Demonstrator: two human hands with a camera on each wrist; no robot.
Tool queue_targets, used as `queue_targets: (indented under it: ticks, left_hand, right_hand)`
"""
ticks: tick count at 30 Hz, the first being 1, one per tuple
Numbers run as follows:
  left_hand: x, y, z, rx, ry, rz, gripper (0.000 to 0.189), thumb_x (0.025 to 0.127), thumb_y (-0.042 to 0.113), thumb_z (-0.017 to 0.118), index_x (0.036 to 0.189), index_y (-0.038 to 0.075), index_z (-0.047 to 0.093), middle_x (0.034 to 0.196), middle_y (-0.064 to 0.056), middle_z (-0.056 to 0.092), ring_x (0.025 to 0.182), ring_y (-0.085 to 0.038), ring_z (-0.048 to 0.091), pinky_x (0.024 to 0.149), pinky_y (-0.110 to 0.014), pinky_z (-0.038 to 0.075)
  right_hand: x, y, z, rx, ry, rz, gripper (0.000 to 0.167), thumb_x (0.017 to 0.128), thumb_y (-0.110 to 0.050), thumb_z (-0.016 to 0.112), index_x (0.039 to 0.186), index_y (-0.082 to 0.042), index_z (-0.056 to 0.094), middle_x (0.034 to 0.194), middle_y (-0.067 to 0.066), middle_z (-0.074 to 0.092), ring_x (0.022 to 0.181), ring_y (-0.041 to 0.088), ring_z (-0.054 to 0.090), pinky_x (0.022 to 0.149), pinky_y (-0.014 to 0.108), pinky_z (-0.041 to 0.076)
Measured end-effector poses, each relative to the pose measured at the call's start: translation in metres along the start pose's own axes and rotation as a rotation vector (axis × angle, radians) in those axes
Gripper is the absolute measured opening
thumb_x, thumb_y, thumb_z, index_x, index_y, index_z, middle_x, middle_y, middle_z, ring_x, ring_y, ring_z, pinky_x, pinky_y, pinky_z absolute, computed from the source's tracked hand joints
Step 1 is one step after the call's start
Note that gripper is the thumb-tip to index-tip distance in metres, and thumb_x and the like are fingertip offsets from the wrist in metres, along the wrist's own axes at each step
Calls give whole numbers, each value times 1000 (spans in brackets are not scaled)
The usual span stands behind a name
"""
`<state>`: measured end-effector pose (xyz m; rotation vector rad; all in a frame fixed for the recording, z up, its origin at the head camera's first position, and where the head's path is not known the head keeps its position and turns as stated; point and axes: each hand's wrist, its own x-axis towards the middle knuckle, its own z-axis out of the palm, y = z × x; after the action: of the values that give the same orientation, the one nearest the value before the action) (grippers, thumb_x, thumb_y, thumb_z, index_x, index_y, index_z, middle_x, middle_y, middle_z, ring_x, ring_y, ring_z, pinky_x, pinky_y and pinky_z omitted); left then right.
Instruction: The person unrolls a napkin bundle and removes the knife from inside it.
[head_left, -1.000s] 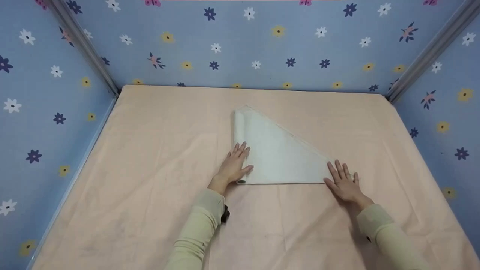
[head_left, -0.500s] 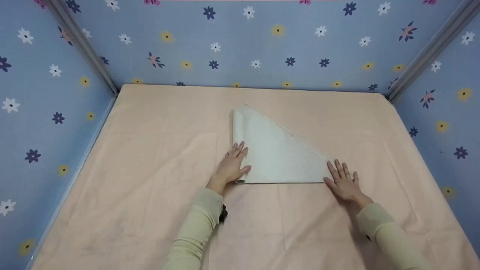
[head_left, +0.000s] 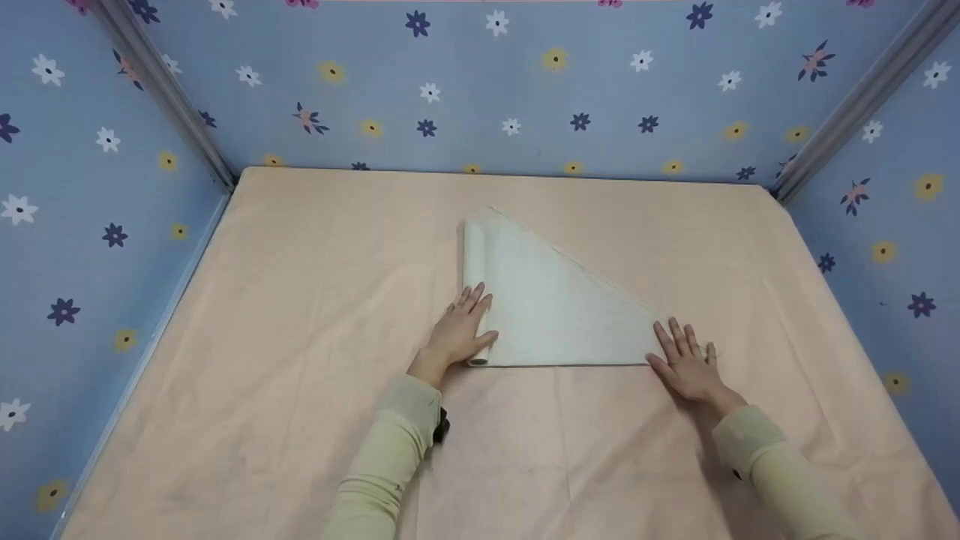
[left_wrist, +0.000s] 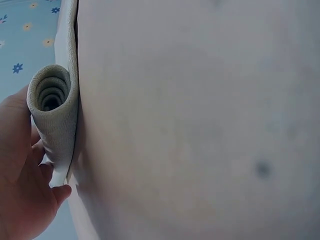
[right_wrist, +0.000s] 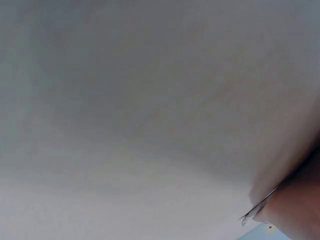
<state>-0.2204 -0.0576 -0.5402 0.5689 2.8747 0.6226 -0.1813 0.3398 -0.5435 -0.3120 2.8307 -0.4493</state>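
A pale, whitish-green cloth (head_left: 562,307) lies as a triangle, its left edge wound into a narrow roll (head_left: 475,244). On the near part of that roll rests my left hand (head_left: 456,331), fingers extended and thumb apart over the cloth. The left wrist view shows the roll's spiral end (left_wrist: 50,92) close up, with the hand beside it. My right hand (head_left: 686,369) lies flat with spread fingers on the triangle's right tip, covering it. Only a dark bit of that hand (right_wrist: 297,210) shows in the right wrist view.
A peach tablecloth (head_left: 315,300) with light creases covers the table. Blue flowered panels (head_left: 510,90) enclose the back and both sides, with grey metal posts (head_left: 169,97) in the corners.
My left hand has shifted slightly left along with the rolled edge. The right hand stays in place on the cloth's tip.
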Motion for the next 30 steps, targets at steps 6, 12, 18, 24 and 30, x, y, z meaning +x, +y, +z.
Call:
queue_targets:
  ticks: [6,12,18,24,30]
  left_hand:
    - [-1,-2,-2,-13,-7,-6,66,88,41,47,141,10,23,148,-6,8,134,-23,3,105,-44,16]
    - [-2,-3,-4,-9,-6,1,66,88,41,48,141,10,23,148,-7,9,134,-24,5,105,-45,17]
    - [-3,-4,-6,-20,-12,-5,66,87,40,49,141,10,25,148,-7,10,134,-25,6,105,-45,17]
    - [-4,-5,-8,-19,-14,-14,66,87,41,50,140,10,25,147,-7,11,134,-25,8,105,-45,16]
    - [-5,-7,-9,-14,-7,-13,66,87,41,50,140,10,25,147,-7,12,133,-25,9,104,-45,18]
  right_hand:
    - [0,1,1,3,7,2,65,94,-45,28,142,-7,7,146,20,-6,130,39,-9,95,61,-13]
    - [1,2,1,9,-1,2,66,94,-46,27,143,-8,6,146,20,-7,130,39,-11,95,61,-14]
    - [1,2,1,11,-13,3,66,94,-46,27,143,-8,5,146,19,-8,130,39,-11,94,61,-14]
    - [0,2,1,16,-17,-5,66,94,-45,28,143,-7,5,146,18,-9,130,38,-11,95,61,-13]
    - [0,2,1,13,-13,-1,66,94,-46,28,143,-7,6,146,19,-8,130,38,-11,95,61,-13]
